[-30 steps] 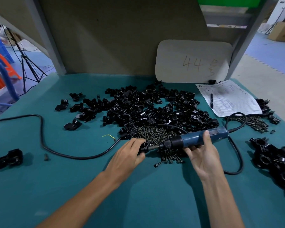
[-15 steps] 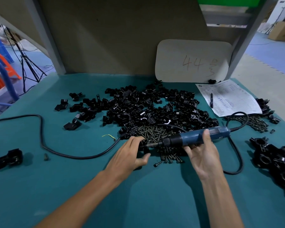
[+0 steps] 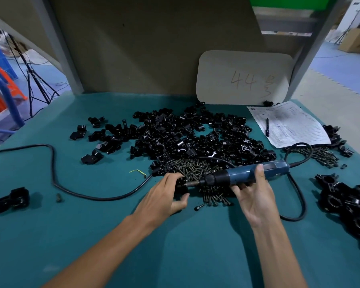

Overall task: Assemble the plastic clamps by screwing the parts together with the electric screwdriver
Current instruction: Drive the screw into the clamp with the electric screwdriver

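Screwdriver (image 3: 249, 175) blue, cylindrical; clamp (image 3: 182, 189) black plastic.

On the green table (image 3: 92, 235), the right hand (image 3: 256, 196) grips the blue screwdriver (image 3: 247, 175), which lies nearly level with its bit pointing left. The left hand (image 3: 164, 200) curls round a black clamp (image 3: 181, 190) at the bit's tip, over a heap of screws (image 3: 195, 169). Behind lies a pile of black parts (image 3: 185, 138). A cable (image 3: 71, 188) loops off to the left. Paper (image 3: 289, 123) with a pen (image 3: 267, 126) lies at the far right.
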A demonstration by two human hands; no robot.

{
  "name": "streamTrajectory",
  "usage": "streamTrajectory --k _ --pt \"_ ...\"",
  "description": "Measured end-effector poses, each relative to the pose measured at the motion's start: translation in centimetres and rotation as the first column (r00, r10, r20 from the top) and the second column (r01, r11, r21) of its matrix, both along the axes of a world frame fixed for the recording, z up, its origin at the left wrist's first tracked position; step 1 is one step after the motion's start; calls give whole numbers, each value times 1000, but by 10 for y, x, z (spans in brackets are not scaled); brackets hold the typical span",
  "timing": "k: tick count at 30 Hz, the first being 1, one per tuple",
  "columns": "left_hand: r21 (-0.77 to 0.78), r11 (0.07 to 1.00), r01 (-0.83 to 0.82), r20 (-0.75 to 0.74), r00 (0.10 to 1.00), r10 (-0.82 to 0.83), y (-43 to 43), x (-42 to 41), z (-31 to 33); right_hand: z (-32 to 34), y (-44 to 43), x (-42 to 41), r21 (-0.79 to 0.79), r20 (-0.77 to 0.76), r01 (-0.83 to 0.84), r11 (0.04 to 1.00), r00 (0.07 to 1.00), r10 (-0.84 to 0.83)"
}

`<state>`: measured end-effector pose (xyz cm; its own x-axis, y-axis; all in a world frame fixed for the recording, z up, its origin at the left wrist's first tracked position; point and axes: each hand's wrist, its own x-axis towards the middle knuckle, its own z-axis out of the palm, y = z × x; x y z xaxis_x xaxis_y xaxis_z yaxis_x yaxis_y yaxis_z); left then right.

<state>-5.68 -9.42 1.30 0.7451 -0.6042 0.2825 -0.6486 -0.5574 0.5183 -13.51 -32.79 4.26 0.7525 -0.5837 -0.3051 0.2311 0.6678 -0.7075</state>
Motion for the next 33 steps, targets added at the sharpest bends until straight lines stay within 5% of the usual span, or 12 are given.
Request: streamTrajectory --k 20,24,27,30,33 --pt "-94 995 35 -71 997 -42 1 4 -6 8 -1 -6 -77 24 -97 992 995 100" --pt "-178 983 -40 -127 992 17 2 4 -6 13 -17 -10 -15 99 49 999 994 -48" --pt "-269 950 -159 -161 980 119 3 7 -6 27 -39 -21 -188 27 87 978 996 -83" --pt "-279 931 -234 -267 950 159 2 13 -5 31 -50 -35 -572 -334 -69 817 930 -155" --pt "-286 921 -265 -284 941 182 2 16 -7 24 -49 -49 -780 -592 -411 472 729 -343"
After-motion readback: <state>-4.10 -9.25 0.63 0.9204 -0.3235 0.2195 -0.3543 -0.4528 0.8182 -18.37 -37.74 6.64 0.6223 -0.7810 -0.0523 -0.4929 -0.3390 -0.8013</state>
